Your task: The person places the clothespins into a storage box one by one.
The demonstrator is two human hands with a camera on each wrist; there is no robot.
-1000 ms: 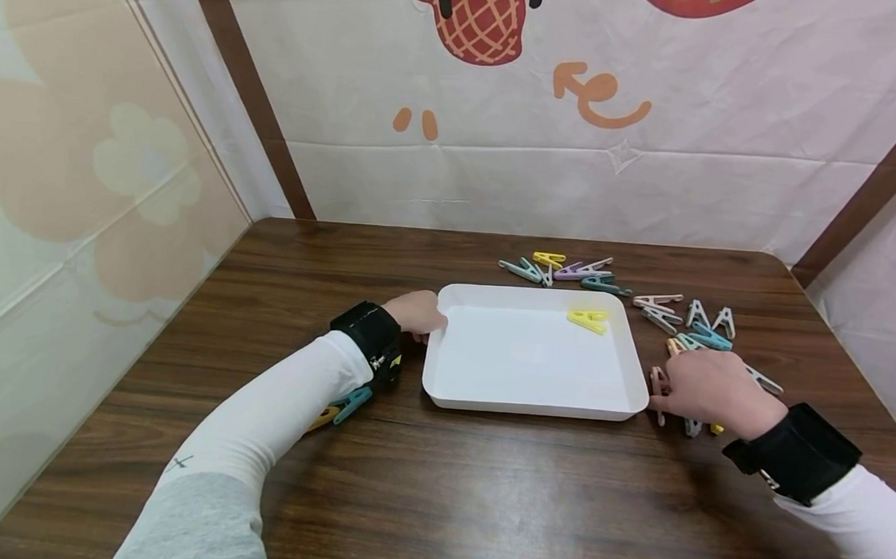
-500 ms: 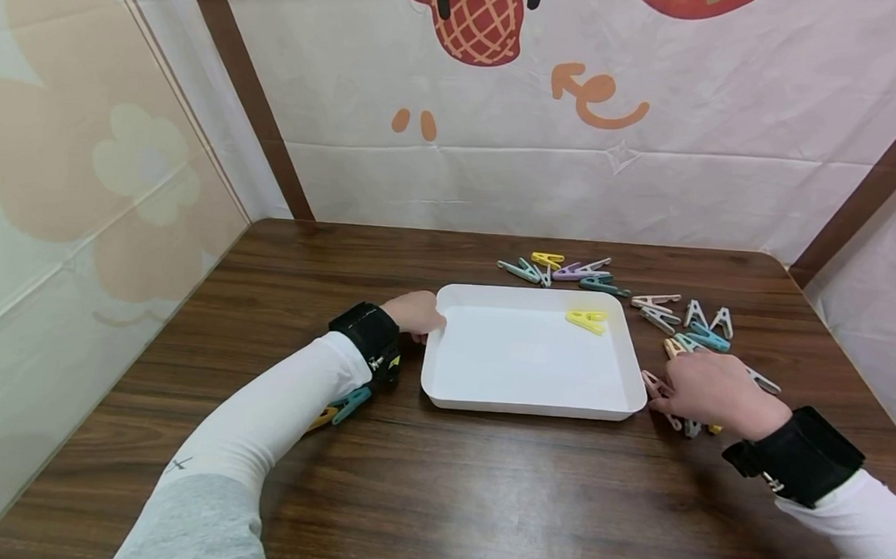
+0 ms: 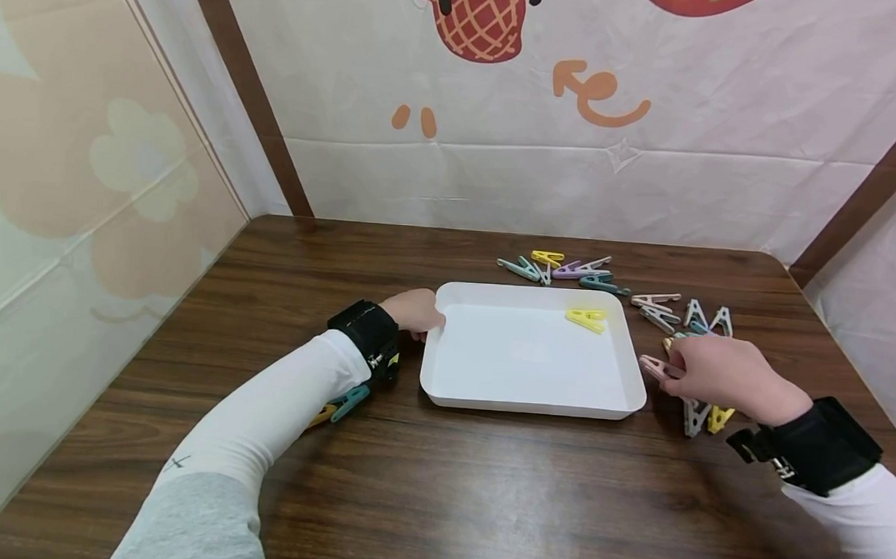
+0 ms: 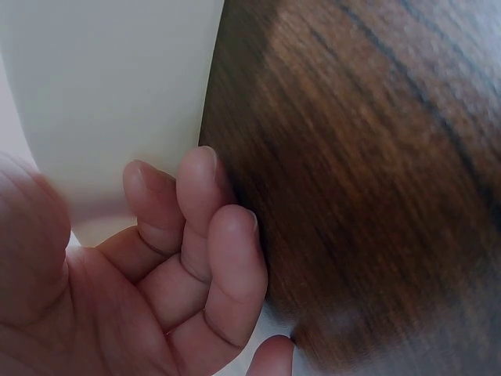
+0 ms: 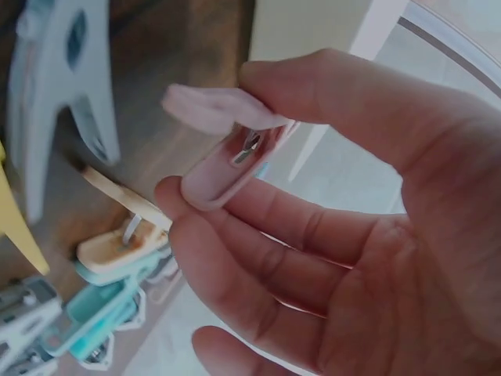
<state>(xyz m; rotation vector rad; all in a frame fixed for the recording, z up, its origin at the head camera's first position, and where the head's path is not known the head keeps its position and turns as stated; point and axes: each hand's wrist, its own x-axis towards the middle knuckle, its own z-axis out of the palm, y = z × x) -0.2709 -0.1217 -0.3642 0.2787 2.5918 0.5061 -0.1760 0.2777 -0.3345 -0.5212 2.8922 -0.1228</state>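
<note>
My left hand (image 3: 414,311) grips the left rim of a white rectangular tray (image 3: 523,358). In the left wrist view its curled fingers (image 4: 239,251) lie against the tray's outer wall (image 4: 117,78), with the thumb over the rim. A yellow clothespin (image 3: 587,320) lies inside the tray near its far right corner. Just off the tray's right side, my right hand (image 3: 732,374) pinches a pink clothespin (image 5: 215,176) between thumb and fingers. Below that hand, a grey clothespin (image 3: 695,417) and a yellow clothespin (image 3: 720,419) lie on the table.
Behind the tray lie several clothespins, among them a purple one (image 3: 568,271) and a yellow one (image 3: 547,257). More, including a pale pink one (image 3: 656,300), are scattered to its right. A teal clothespin (image 3: 350,403) lies beside my left forearm. Printed cloth (image 3: 497,182) hangs behind the wooden table (image 3: 378,493).
My right hand has picked up the pink clothespin beside the tray and lifted it slightly, uncovering the grey and yellow clothespins beneath. My left hand and the tray have stayed in place.
</note>
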